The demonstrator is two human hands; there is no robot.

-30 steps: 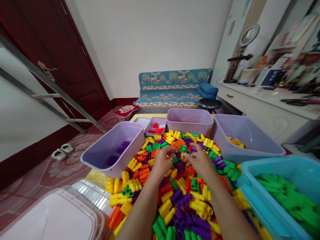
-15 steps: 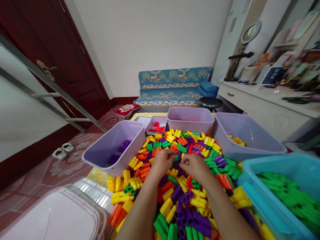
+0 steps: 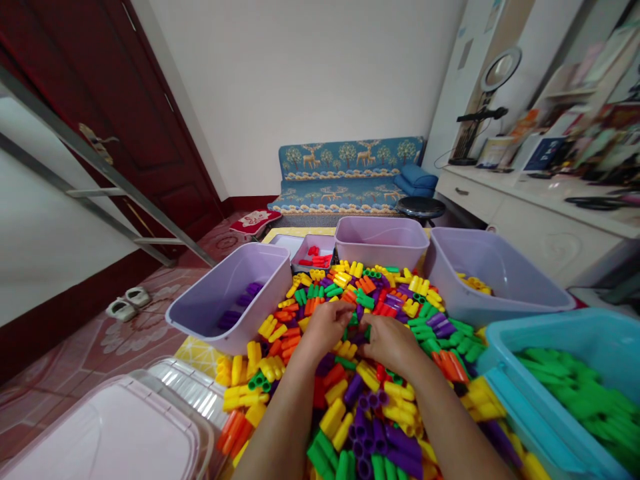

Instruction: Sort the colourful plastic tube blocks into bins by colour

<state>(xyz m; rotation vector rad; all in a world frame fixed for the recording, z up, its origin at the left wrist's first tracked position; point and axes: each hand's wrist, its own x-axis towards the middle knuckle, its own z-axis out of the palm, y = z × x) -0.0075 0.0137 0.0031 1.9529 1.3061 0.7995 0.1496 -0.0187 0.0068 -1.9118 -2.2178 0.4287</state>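
Note:
Both hands are over the middle of a heap of tube-shaped plastic building blocks (image 3: 367,427) in yellow, green, purple, orange and red. My left hand (image 3: 329,325) is curled, its fingertips bent in among the blocks; whatever it grips is hidden. Facing it, a small gap away, my right hand (image 3: 389,339) has its fingers bent down towards the heap, and its hold cannot be made out either. Green blocks (image 3: 365,300) lie just beyond the fingers. Purple blocks (image 3: 241,305) lie in the left lilac bin (image 3: 270,293), and green ones (image 3: 580,387) fill part of the turquoise bin (image 3: 520,327).
A lilac bin (image 3: 383,250) stands at the back, beside a small tray (image 3: 300,257) with red blocks. Another lilac bin (image 3: 515,297) holds a few yellow blocks. Stacked lids (image 3: 110,433) are at front left. A ladder (image 3: 125,193) leans left; a sofa (image 3: 350,170) stands beyond.
My right hand has loosened from a tighter curl and tipped lower into the blocks. My left hand has stayed nearly in place. The view has tilted very slightly.

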